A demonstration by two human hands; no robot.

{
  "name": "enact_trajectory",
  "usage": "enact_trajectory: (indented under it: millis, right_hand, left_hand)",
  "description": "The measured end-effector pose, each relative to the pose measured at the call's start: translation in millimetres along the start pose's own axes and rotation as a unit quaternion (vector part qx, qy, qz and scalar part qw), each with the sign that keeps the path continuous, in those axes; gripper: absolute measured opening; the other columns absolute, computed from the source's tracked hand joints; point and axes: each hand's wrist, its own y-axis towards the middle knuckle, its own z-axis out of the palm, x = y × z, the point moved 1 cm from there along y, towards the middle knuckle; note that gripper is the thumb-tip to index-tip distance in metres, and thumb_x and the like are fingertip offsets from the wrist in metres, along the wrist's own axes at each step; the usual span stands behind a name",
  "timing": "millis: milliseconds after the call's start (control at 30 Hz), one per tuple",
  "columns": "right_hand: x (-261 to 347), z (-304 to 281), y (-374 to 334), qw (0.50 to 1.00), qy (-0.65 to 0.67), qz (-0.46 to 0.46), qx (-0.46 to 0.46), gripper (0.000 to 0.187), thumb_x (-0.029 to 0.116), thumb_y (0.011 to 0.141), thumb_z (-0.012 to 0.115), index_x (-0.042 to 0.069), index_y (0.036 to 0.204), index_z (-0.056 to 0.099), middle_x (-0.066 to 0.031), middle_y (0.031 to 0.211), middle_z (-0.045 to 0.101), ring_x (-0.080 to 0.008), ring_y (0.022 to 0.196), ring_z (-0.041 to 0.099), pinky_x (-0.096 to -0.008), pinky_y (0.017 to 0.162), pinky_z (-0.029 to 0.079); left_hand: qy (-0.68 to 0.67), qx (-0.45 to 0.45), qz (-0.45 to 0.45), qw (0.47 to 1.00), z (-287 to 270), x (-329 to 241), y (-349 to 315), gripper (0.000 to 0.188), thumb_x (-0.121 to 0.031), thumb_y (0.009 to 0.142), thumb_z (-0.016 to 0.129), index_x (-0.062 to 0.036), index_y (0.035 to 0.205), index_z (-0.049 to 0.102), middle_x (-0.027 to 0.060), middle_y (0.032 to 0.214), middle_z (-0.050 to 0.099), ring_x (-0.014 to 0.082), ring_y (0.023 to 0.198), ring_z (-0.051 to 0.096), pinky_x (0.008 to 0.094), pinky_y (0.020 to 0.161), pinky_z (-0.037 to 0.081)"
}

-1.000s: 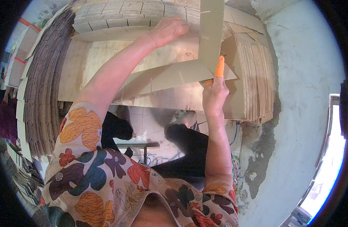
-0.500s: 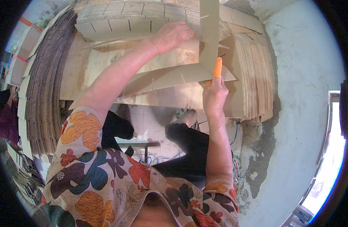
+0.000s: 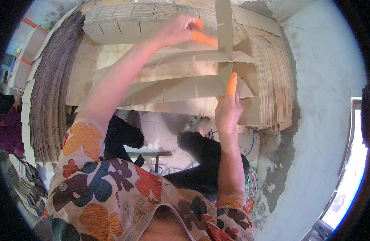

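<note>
My right hand [image 3: 228, 114], with orange finger cots, pinches a long slotted cardboard strip [image 3: 185, 86] near its right end. A second cardboard strip [image 3: 181, 59] lies beyond it, roughly parallel. Both meet a crosswise cardboard strip [image 3: 224, 30] that runs away from me, and its far part stands up. My left hand [image 3: 177, 31] is beyond the second strip, left of the crosswise one. Orange cots cover its thumb and a finger, which are spread apart with nothing between them. The slot joints by my right fingertips are partly hidden.
Stacked slotted cardboard [image 3: 124, 28] lines the table's far side. More strips stand in a stack [image 3: 271, 86] at the right and a long row [image 3: 52, 84] at the left. A pale wall [image 3: 325, 80] bounds the right side. A small bench [image 3: 152, 154] sits below the table [image 3: 92, 70].
A second strip now lies across the crosswise strip, beyond the first. My left hand has come slightly left and its fingers have spread. My right hand has come a little nearer, still pinching cardboard.
</note>
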Motion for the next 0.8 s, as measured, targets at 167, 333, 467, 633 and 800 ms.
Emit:
enact_trajectory:
  millis: [167,333,467,633,800]
  right_hand:
    - [22.1,-9.7,-19.0,0.996,0.016,0.083,0.025,0.074,-0.009,0.075,0.051,0.012,0.142,0.029,-0.0194,0.101,0.061,-0.0354,0.081,0.063,-0.0374,0.066,0.052]
    - [20.3,-4.8,-18.7,0.996,0.035,0.077,0.007,0.071,-0.008,0.078,0.050,0.013,0.142,0.030,-0.0192,0.102,0.062,-0.0339,0.081,0.065,-0.0373,0.067,0.053]
    - [19.0,-2.7,-17.8,0.993,0.043,0.103,0.028,0.071,-0.007,0.079,0.051,0.015,0.143,0.030,-0.0200,0.105,0.062,-0.0338,0.083,0.065,-0.0381,0.069,0.053]
    - [21.6,-2.2,-18.9,0.993,0.052,0.103,0.032,0.073,-0.008,0.078,0.051,0.016,0.143,0.029,-0.0208,0.106,0.061,-0.0346,0.084,0.065,-0.0389,0.070,0.052]
    - [23.8,-2.9,-17.2,0.994,0.059,0.094,0.022,0.072,-0.008,0.077,0.051,0.014,0.142,0.030,-0.0214,0.106,0.061,-0.0346,0.085,0.065,-0.0383,0.070,0.053]
  left_hand:
    - [0.315,-0.011,0.006,0.949,14.9,19.2,38.3,0.048,-0.033,0.070,0.076,-0.0032,0.103,0.058,0.0112,0.102,0.058,0.0251,0.102,0.053,0.0371,0.085,0.045]
    - [0.431,-0.051,0.092,0.896,37.0,57.4,51.7,0.045,-0.021,0.071,0.072,-0.0041,0.108,0.055,0.0111,0.108,0.057,0.0268,0.110,0.050,0.0398,0.087,0.045]
    - [0.433,-0.018,0.080,0.898,38.7,60.1,56.7,0.048,-0.015,0.070,0.070,-0.0061,0.113,0.052,0.0100,0.109,0.057,0.0264,0.110,0.049,0.0397,0.091,0.042]
    - [0.410,-0.063,0.131,0.900,40.5,66.6,49.4,0.038,-0.010,0.072,0.067,-0.0042,0.107,0.054,0.0104,0.105,0.058,0.0266,0.107,0.051,0.0395,0.089,0.042]
    - [0.411,-0.082,0.121,0.900,37.5,68.4,49.5,0.025,-0.007,0.076,0.058,-0.0039,0.101,0.055,0.0101,0.101,0.058,0.0269,0.105,0.050,0.0390,0.087,0.042]
